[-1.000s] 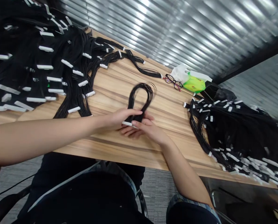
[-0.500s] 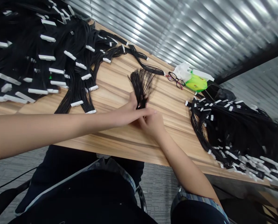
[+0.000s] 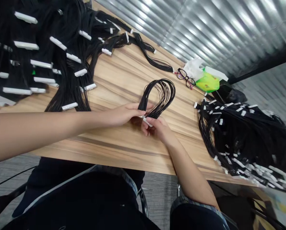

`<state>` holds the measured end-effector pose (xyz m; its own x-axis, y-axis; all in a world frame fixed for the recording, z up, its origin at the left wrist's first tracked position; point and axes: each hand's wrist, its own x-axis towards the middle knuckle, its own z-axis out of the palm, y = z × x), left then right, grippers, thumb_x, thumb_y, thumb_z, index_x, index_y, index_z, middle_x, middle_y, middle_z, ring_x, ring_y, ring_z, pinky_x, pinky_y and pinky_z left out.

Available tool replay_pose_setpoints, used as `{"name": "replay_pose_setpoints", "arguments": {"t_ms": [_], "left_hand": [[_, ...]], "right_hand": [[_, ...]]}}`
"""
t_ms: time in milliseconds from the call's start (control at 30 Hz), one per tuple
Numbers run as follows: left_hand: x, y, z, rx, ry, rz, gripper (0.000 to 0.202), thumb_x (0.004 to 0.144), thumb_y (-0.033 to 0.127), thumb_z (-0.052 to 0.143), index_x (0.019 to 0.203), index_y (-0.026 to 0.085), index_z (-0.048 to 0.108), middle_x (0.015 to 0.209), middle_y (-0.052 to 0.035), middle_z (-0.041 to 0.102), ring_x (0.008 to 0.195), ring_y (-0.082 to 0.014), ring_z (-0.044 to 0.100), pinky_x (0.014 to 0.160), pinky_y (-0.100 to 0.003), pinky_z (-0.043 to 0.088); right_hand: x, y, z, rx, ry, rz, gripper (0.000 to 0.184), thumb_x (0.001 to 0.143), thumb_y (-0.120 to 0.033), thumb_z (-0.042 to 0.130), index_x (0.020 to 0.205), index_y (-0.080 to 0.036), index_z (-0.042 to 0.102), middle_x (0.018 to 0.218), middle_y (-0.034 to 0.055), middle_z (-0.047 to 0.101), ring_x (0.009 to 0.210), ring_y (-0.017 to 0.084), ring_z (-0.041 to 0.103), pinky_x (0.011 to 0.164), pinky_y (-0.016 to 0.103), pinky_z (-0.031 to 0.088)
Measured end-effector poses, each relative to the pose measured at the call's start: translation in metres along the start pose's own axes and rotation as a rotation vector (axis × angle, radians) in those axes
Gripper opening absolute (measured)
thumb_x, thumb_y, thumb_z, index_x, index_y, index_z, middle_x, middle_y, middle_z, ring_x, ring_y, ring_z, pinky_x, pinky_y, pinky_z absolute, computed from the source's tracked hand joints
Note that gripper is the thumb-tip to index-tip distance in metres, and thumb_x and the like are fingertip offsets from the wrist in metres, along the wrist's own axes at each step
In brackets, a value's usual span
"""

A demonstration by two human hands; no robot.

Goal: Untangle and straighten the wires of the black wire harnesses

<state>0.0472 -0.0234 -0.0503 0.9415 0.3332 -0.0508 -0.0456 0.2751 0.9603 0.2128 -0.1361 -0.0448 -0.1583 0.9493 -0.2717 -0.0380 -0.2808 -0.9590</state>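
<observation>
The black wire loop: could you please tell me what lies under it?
Wood-grain tabletop shows through the loop; the left hand and right hand hold its lower end at the white connector, hiding what lies beneath.

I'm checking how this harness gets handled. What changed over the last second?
Half a second earlier, the black wire bundle stood as a loose, fanned tuft pinched between the hands. Now it curves up into an open loop, with its white connector showing between the left hand and right hand. The harness pile, the other harness pile and the glasses stayed put on the wooden table.
</observation>
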Motion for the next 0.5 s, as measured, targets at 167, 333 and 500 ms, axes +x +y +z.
{"name": "replay_pose_setpoints", "arguments": {"t_ms": [167, 333, 500], "left_hand": [[-0.003, 0.009, 0.002, -0.051, -0.276, -0.096, 0.031, 0.086, 0.024, 0.051, 0.077, 0.012, 0.078, 0.086, -0.0113, 0.077, 0.108, -0.0280, 0.071, 0.114, -0.039, 0.050], [-0.008, 0.004, 0.013, -0.201, -0.348, -0.121, 0.035, 0.076, 0.029, 0.047, 0.070, 0.011, 0.076, 0.086, -0.0153, 0.077, 0.101, -0.0312, 0.071, 0.104, -0.041, 0.055], [-0.007, -0.003, 0.016, -0.305, -0.237, -0.130, 0.036, 0.072, 0.026, 0.048, 0.094, 0.011, 0.073, 0.078, -0.0105, 0.073, 0.082, -0.0262, 0.071, 0.081, -0.035, 0.056]], "right_hand": [[-0.008, -0.010, -0.012, -0.039, -0.238, 0.066, 0.037, 0.098, -0.050, 0.060, 0.083, -0.017, 0.065, 0.071, 0.0016, 0.070, 0.059, 0.011, 0.057, 0.057, 0.025, 0.044], [-0.008, -0.009, -0.011, -0.005, -0.373, 0.172, 0.045, 0.095, -0.060, 0.063, 0.085, -0.016, 0.067, 0.073, 0.0025, 0.071, 0.059, 0.011, 0.060, 0.052, 0.022, 0.045], [-0.007, -0.004, 0.007, -0.113, -0.108, 0.096, 0.055, 0.089, -0.072, 0.064, 0.080, -0.017, 0.065, 0.069, -0.0002, 0.065, 0.054, 0.009, 0.053, 0.045, 0.022, 0.038]]}}
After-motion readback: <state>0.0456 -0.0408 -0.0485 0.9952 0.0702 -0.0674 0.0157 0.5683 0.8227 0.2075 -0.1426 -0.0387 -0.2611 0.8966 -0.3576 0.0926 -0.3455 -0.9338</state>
